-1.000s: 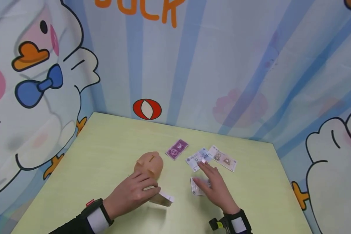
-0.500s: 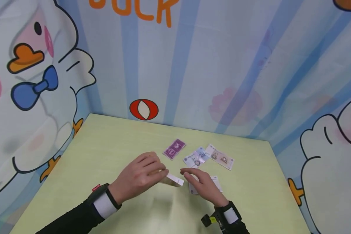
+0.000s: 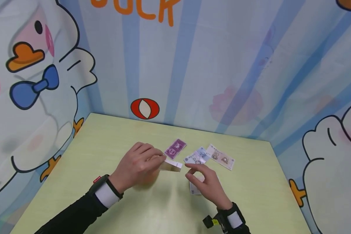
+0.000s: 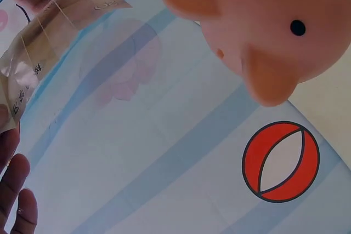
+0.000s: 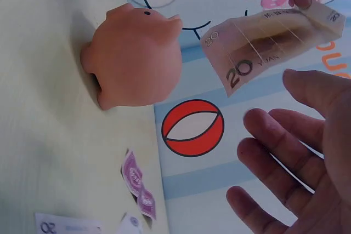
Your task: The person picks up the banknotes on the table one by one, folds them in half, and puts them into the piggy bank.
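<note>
My left hand (image 3: 140, 165) pinches one end of a banknote (image 5: 263, 42) marked 20, which hangs in the air and bends slightly. Beneath and behind that hand is a pink piggy bank (image 5: 134, 58), mostly hidden in the head view. It also shows close up in the left wrist view, where its ears and eyes are visible. My right hand (image 3: 207, 186) hovers to the right of the held banknote, fingers loosely bent and holding nothing. A small gap separates its fingertips from the note. Partly under it, on the table, lies another banknote (image 3: 194, 189).
Farther back on the pale yellow table (image 3: 111, 130) lie a purple note (image 3: 175, 149), a bluish note (image 3: 195, 157) and a pinkish note (image 3: 221, 157), the last two touching. A cartoon-printed curtain (image 3: 187, 65) encloses the table's back and sides.
My left hand has raised the banknote and moved away from me and to the right, now covering most of the piggy bank. My right hand has shifted left toward the note, fingers more bent.
</note>
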`<state>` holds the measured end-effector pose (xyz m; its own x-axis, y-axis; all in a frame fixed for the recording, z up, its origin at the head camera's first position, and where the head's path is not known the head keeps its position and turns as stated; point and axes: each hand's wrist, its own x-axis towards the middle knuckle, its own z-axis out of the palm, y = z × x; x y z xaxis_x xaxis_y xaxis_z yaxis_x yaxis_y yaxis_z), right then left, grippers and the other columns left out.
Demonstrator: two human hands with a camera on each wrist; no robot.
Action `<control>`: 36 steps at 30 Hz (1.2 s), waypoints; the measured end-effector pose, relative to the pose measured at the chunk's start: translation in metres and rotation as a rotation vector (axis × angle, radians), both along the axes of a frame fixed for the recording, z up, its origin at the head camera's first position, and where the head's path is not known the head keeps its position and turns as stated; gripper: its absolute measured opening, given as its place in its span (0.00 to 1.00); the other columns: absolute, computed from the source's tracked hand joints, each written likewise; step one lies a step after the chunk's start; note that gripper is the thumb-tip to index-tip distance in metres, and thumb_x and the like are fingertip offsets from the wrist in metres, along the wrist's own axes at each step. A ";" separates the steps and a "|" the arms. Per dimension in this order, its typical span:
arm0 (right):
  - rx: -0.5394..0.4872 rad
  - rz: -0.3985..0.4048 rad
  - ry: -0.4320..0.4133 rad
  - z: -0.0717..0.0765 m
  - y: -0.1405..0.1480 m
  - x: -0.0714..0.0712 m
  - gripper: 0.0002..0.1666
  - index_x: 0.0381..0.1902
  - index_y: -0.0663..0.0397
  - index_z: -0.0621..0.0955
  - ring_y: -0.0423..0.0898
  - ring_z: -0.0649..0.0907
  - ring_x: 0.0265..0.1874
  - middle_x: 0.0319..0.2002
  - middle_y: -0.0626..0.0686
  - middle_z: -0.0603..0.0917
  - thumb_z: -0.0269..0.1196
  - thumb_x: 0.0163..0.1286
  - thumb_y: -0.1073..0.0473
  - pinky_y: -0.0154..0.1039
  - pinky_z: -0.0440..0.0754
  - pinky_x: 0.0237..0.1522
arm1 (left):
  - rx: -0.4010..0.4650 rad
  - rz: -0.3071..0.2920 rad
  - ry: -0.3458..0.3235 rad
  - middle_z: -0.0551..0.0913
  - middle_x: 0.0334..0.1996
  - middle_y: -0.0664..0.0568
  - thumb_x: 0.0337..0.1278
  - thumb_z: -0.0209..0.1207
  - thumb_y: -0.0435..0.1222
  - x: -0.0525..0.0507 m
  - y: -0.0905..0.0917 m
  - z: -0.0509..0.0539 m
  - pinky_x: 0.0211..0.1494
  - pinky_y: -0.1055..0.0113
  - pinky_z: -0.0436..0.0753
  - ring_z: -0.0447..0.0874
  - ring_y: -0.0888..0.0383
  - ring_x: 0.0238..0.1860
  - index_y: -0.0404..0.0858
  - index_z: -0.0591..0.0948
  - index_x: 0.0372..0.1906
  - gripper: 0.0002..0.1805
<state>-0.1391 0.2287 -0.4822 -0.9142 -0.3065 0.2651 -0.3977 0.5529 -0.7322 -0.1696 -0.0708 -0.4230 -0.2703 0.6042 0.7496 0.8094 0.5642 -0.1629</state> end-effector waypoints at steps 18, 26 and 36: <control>0.184 0.022 0.576 0.011 -0.020 -0.018 0.13 0.42 0.55 0.91 0.47 0.81 0.38 0.36 0.48 0.87 0.78 0.59 0.71 0.44 0.81 0.41 | 0.050 -0.043 -0.060 0.92 0.39 0.56 0.37 0.88 0.38 0.003 0.005 -0.005 0.44 0.62 0.84 0.86 0.56 0.40 0.43 0.94 0.45 0.24; 0.214 -0.030 0.752 0.019 -0.012 -0.026 0.14 0.39 0.56 0.91 0.51 0.84 0.37 0.31 0.50 0.85 0.77 0.55 0.74 0.57 0.85 0.54 | 0.096 -0.078 -0.253 0.91 0.42 0.55 0.49 0.82 0.49 0.010 0.005 -0.011 0.48 0.60 0.84 0.86 0.56 0.44 0.43 0.93 0.49 0.23; 0.229 -0.059 0.834 0.033 -0.009 -0.022 0.05 0.42 0.57 0.91 0.53 0.84 0.35 0.30 0.53 0.85 0.68 0.72 0.65 0.61 0.82 0.59 | 0.339 0.054 -0.775 0.90 0.44 0.53 0.66 0.72 0.44 0.000 0.016 -0.012 0.55 0.51 0.85 0.84 0.53 0.50 0.43 0.93 0.47 0.12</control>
